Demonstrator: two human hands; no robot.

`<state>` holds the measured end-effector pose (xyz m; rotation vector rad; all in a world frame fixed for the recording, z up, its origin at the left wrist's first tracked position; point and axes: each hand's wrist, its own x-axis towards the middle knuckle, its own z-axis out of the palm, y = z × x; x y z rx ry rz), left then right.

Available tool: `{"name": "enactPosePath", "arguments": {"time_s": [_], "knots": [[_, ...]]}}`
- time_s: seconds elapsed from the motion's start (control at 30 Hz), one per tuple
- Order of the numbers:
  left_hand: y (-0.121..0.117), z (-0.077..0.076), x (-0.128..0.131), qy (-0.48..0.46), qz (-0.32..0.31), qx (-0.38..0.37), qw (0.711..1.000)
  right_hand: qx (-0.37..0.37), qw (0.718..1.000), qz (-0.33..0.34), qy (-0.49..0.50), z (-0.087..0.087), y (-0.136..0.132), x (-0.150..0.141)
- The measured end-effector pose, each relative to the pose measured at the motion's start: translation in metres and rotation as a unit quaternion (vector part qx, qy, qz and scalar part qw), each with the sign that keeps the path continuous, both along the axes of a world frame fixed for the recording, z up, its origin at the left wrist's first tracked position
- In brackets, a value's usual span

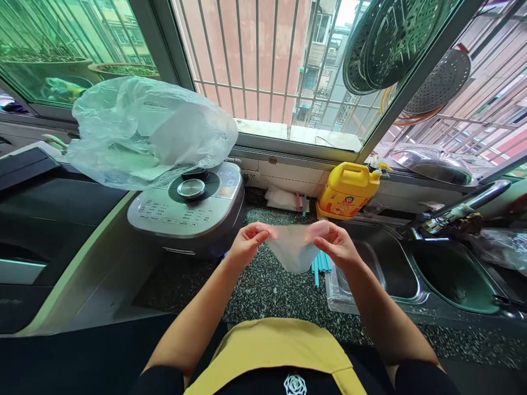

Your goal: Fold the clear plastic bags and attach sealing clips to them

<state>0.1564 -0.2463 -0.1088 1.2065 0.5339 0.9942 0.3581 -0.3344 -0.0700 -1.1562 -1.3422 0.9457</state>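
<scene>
A thin, see-through white bag (291,249) hangs between my two hands over the counter, its lower end narrowing to a rounded tip. Its upper left corner is pinched in my left hand (250,241), thumb against fingers. My right hand (335,241) grips the opposite upper corner, and fingers show through the material. Several light-blue strips (320,264) lie behind and below my right hand. Beside them, a clear plastic tray (338,299) sits at the sink's edge, partly covered by my right forearm.
To the left stands a rice cooker (185,211) under a large clear plastic bag (152,129). A yellow jug (349,189) is by the wall, near a small white packet (284,198). On the right are the metal sink (381,258), a faucet (465,208) and a green basin (453,274).
</scene>
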Motion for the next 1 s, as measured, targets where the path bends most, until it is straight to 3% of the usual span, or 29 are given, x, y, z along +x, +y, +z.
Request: {"name": "enactPosePath", "arguments": {"time_s": [0.27, 0.47, 0.7, 0.87, 1.0], "knots": [[-0.009, 0.01, -0.003, 0.006, 0.003, 0.01, 1.0, 0.049, 0.985, -0.159, 0.04, -0.031, -0.008, -0.016], [-0.009, 0.012, 0.0, 0.034, 0.087, -0.023, 0.995, 0.052, 0.972, -0.226, -0.023, -0.027, 0.001, -0.018], [-0.028, 0.029, -0.014, -0.005, 0.072, 0.024, 0.997, 0.208, 0.938, -0.273, -0.042, -0.022, -0.02, -0.033], [-0.037, 0.032, -0.02, -0.038, 0.107, 0.016, 0.993, 0.223, 0.934, -0.277, 0.021, -0.017, -0.029, -0.044], [-0.04, 0.03, -0.024, -0.056, 0.085, 0.056, 0.993, 0.26, 0.924, -0.28, 0.026, -0.013, -0.03, -0.048]]}}
